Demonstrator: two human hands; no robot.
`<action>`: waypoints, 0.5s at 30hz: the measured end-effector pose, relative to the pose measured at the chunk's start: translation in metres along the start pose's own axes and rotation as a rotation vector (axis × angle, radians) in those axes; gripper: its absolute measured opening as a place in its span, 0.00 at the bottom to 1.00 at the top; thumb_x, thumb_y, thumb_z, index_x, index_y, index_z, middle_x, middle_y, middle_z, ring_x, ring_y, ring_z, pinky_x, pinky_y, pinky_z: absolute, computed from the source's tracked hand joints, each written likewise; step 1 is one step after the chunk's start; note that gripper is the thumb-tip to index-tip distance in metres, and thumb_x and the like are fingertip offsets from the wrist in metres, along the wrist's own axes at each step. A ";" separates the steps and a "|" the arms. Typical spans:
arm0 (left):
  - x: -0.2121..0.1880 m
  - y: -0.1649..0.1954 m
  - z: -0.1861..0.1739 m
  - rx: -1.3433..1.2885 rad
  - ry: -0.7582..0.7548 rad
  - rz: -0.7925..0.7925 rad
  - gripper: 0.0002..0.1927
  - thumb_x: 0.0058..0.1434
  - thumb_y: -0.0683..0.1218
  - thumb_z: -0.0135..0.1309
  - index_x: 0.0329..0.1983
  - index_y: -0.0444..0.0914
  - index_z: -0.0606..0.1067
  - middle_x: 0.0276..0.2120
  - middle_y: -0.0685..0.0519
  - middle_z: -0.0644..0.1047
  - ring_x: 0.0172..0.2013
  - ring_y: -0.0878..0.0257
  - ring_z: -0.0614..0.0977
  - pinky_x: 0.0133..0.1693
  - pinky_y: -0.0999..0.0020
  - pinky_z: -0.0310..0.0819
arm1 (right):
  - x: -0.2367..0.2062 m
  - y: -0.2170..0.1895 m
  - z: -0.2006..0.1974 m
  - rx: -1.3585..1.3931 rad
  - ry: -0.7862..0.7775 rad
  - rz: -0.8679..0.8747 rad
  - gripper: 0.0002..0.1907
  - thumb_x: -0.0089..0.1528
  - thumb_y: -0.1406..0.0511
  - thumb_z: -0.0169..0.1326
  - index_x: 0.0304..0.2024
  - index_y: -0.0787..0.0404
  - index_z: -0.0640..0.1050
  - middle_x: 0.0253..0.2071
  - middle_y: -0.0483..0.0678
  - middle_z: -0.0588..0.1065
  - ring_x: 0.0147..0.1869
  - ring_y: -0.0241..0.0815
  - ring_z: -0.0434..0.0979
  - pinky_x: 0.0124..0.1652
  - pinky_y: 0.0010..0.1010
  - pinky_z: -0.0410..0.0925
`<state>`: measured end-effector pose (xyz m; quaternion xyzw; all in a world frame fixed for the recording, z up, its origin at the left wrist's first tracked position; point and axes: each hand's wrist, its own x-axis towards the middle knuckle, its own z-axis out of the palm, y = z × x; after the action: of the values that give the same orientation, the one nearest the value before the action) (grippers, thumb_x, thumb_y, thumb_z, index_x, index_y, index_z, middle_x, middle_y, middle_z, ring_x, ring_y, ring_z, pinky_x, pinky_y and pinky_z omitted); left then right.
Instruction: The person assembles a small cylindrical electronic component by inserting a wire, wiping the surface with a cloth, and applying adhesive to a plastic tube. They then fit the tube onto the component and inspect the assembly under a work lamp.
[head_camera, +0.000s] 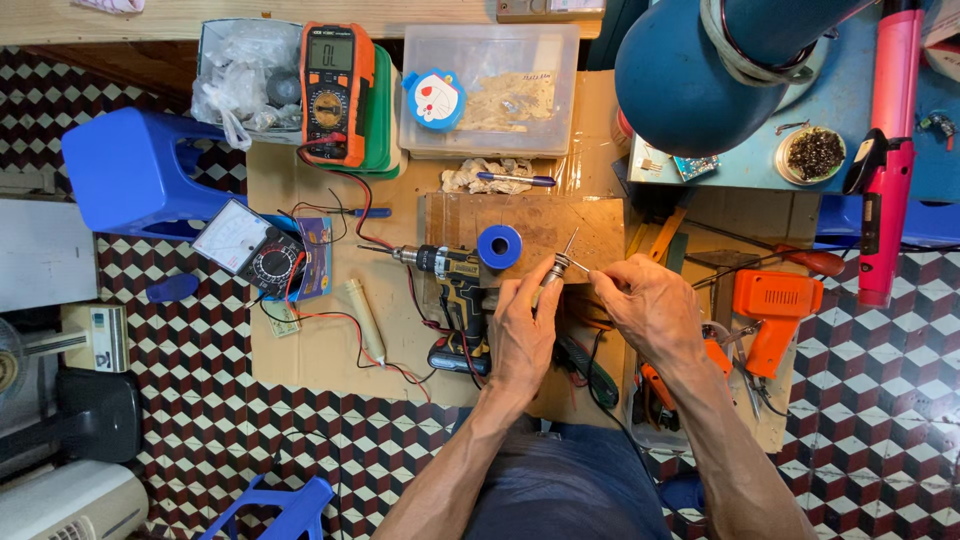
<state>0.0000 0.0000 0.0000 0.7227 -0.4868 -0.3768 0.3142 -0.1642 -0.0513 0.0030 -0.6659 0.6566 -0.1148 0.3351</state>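
The left hand (522, 325) is closed around the handle of a soldering iron (560, 262), whose thin tip points up and to the right over a wooden board (530, 222). The right hand (650, 305) pinches something thin just beside that tip; what it is cannot be made out. Both hands meet at the board's lower edge, near a blue spool (499, 246) and a cordless drill (455, 290) to the left.
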 end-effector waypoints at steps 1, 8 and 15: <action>0.000 0.001 -0.001 -0.002 -0.001 -0.008 0.18 0.71 0.50 0.50 0.63 0.47 0.75 0.39 0.46 0.74 0.38 0.54 0.80 0.41 0.60 0.76 | 0.000 0.000 0.001 -0.004 0.001 -0.005 0.15 0.62 0.53 0.58 0.37 0.57 0.86 0.34 0.49 0.79 0.36 0.50 0.80 0.37 0.42 0.71; 0.000 0.005 -0.004 0.022 0.035 -0.003 0.17 0.71 0.50 0.50 0.62 0.47 0.76 0.36 0.45 0.75 0.37 0.52 0.80 0.40 0.59 0.75 | -0.007 -0.004 0.000 0.037 0.026 0.002 0.15 0.62 0.54 0.57 0.37 0.56 0.86 0.33 0.49 0.79 0.36 0.51 0.80 0.37 0.43 0.70; -0.008 -0.002 0.007 -0.097 0.015 -0.008 0.18 0.73 0.52 0.45 0.62 0.43 0.75 0.37 0.47 0.78 0.36 0.58 0.82 0.40 0.62 0.77 | -0.016 0.005 -0.001 -0.022 0.001 0.007 0.16 0.63 0.53 0.56 0.35 0.58 0.85 0.32 0.49 0.78 0.35 0.51 0.79 0.37 0.44 0.70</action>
<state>-0.0066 0.0073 -0.0031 0.7113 -0.4629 -0.3957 0.3509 -0.1706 -0.0361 0.0048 -0.6672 0.6603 -0.1069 0.3277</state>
